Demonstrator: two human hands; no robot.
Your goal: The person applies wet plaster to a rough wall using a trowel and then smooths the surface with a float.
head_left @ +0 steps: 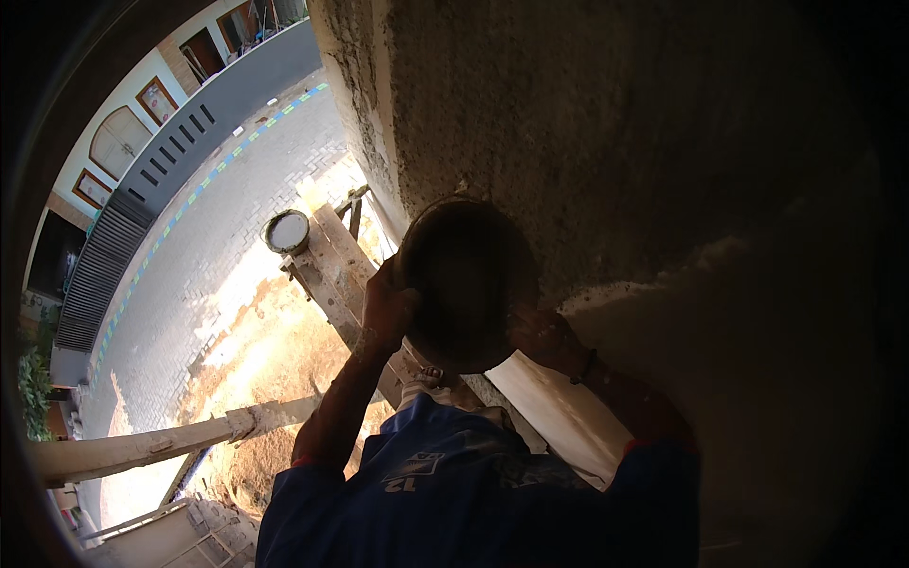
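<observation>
A dark round bucket is held up against the rough, shadowed wall, its inside too dark to make out. My left hand grips its left side, thumb at the rim. My right hand holds its lower right side, fingers in shadow. Below me a bare foot shows on the wooden planks. Another round container with pale contents sits at the far end of the planks.
A wooden beam crosses at lower left, above sandy ground. Beyond lie a paved street, a grey boundary wall with a slatted gate, and a house front. The large wall takes up the right side.
</observation>
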